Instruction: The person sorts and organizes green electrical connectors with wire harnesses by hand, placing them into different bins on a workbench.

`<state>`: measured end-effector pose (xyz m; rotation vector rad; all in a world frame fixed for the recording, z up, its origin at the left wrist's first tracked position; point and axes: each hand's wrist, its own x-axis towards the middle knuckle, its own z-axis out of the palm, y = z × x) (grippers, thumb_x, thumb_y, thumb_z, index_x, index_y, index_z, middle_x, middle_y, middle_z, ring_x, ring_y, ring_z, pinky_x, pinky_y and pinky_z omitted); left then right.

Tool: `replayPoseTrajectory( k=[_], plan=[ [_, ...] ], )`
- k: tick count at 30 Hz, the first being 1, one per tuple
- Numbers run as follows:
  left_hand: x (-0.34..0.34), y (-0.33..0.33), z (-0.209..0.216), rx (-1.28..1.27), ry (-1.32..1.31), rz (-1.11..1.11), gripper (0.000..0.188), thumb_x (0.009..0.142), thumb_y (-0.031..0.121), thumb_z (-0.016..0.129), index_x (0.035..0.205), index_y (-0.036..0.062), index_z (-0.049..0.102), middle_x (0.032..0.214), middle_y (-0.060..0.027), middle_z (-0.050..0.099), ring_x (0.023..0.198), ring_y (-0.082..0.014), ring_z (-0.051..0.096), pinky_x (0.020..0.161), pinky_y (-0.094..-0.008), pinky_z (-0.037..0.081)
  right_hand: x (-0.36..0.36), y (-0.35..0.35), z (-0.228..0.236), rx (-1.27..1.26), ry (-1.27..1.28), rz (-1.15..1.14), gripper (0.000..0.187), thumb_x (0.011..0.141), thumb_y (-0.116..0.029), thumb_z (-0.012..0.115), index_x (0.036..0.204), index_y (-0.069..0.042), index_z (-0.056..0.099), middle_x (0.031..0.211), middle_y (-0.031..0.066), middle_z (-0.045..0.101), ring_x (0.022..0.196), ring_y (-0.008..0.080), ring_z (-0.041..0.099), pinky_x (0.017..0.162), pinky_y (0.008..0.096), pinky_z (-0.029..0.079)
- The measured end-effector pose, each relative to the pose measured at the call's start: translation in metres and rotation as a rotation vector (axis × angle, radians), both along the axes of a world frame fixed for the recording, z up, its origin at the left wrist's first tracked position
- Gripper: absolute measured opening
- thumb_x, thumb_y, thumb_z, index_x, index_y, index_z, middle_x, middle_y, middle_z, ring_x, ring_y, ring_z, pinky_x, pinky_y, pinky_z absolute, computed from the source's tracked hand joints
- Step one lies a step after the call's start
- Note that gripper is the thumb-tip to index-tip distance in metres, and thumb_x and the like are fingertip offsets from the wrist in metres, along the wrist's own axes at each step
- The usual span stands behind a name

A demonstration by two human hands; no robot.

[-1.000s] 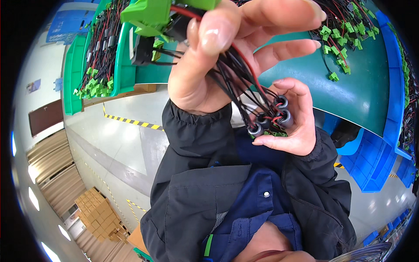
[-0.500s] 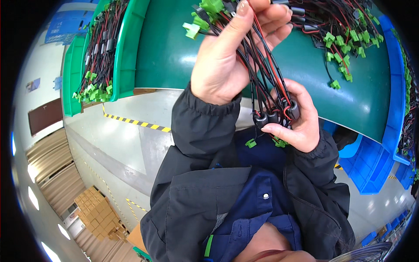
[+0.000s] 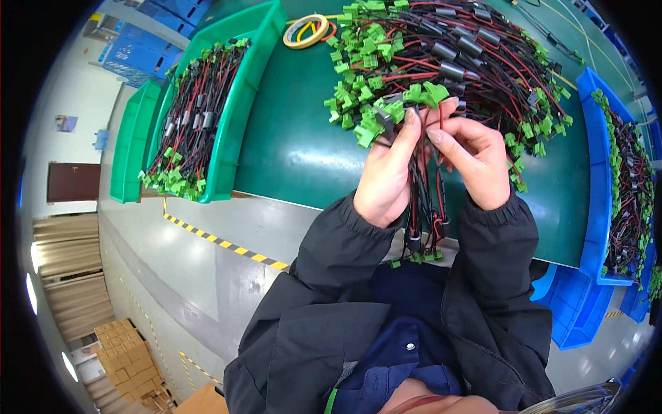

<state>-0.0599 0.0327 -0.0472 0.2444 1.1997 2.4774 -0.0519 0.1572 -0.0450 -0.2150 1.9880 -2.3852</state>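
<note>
Holding wire bunch (image 3: 416,190) in L hand (image 3: 386,176), w/ thumb & fingers closed round upper part, just under grn plugs (image 3: 425,94). Touching same bunch w/ R hand (image 3: 480,160), w/ fingers curled & thumb nearly meeting fingertips; can't tell what, if anything, pinched there. Letting lower end of bunch hang below both hands, w/ dk tubes (image 3: 414,243) & more plugs, by near edge of grn table (image 3: 289,152). Just beyond hands, on table: big pile (image 3: 483,69) of similar blk/red wires. Near pile, on its L: tape roll (image 3: 303,45). Far L: grn bin (image 3: 241,117) w/ wires. Far R: blue bin (image 3: 598,221), also w/ wires.
</note>
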Motion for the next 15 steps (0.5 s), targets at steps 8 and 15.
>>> replayPoseTrajectory(
  k=[8,15],
  plan=[
    [0.0,-0.003,0.002,0.104,-0.038,-0.033,0.043,0.09,0.034,0.033,0.116,0.0002,0.042,0.121,-0.0143,0.043,0.105,-0.02,0.046,0.081,-0.0292,0.043,-0.003,0.001,-0.004,-0.02,-0.152,0.103,0.013,0.075,-0.012,0.062,0.068,-0.002,0.057,0.058,0.0015,0.056,0.043,0.0024,0.042,0.039,0.0159,0.03],
    [0.002,0.002,-0.004,0.049,-0.018,0.101,0.038,0.09,0.031,0.035,0.114,0.0018,0.043,0.121,-0.0133,0.043,0.103,-0.0193,0.047,0.084,-0.0314,0.041,0.004,-0.003,-0.003,0.043,-0.122,-0.032,0.014,0.074,-0.012,0.064,0.069,-0.002,0.056,0.052,-0.0021,0.049,0.042,0.0006,0.037,0.039,0.0161,0.026]
  ],
)
